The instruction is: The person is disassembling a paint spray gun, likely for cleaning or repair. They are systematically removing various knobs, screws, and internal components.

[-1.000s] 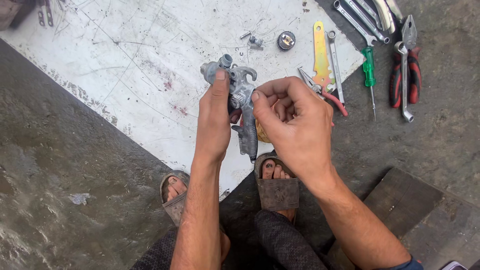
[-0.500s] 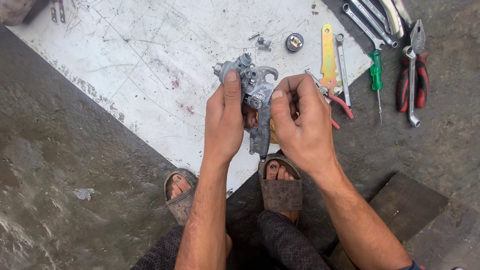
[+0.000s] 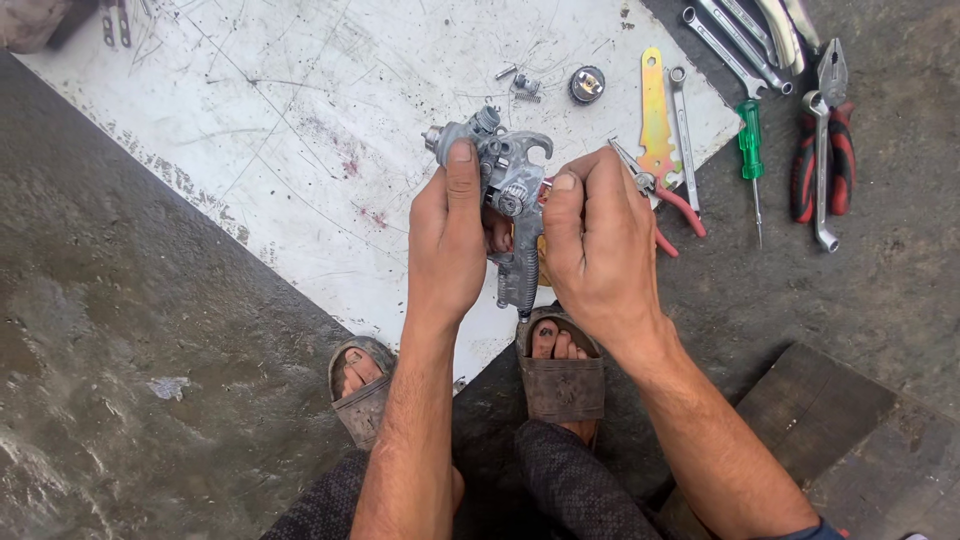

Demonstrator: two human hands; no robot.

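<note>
I hold a grey metal spray gun body [image 3: 508,190] upright above a scratched white board [image 3: 300,120]. My left hand [image 3: 447,240] grips its left side, thumb pressed up along the body. My right hand [image 3: 598,245] closes on its right side, fingers at the middle of the gun near a small round knob. The gun's handle points down toward my feet and its hook sits at the top.
On the board lie a small round cap [image 3: 587,84] and little screws [image 3: 520,82]. To the right are red-handled pliers [image 3: 665,195], a yellow flat tool [image 3: 654,115], spanners [image 3: 725,45], a green screwdriver [image 3: 750,150] and larger red pliers [image 3: 822,140]. My sandalled feet [image 3: 560,370] rest below.
Both hands and the spray gun have shifted slightly right in view and lifted; my right hand's fingers have moved in closer against the gun's side.
</note>
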